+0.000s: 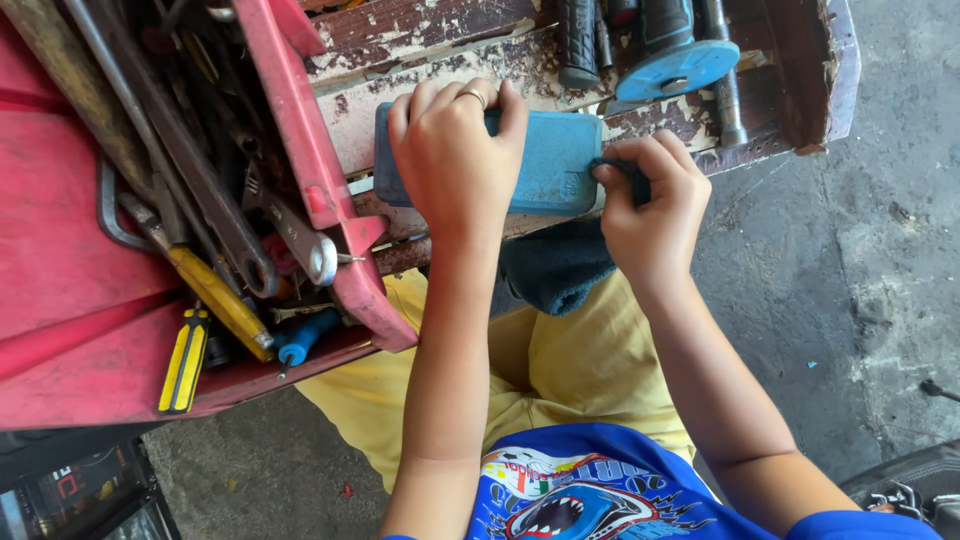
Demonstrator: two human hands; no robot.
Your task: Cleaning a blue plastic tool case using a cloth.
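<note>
Teal and dusty, one flat rectangular plastic case with rounded corners (550,160) lies on the worn, paint-flaked wooden bench (420,60), its long axis running left to right across the view; it sits between the two hands, so each hand takes one end. The left hand (452,150) lies over the case's left half, fingers curled over the far edge and palm pressing down, a ring on one finger; it is closed on the case. The right hand (650,205) is at the case's right short end, thumb and fingertips pinched narrowly on a small dark piece (625,175) at that edge; what that piece is I cannot tell. Of the two, the left hand covers more of the case, while the right touches only its end.

Just below the case one dark teal cloth (555,265) hangs over the bench edge onto the person's yellow shorts (580,350). To the left stands one open red metal toolbox (60,250) crowded with wrenches; in it lie two yellow-handled screwdrivers (215,300) and one blue-handled one (305,338). Beyond the case, on the bench, rests one blue disc-ended tool (675,68) beside a black ribbed grip (577,40).
</note>
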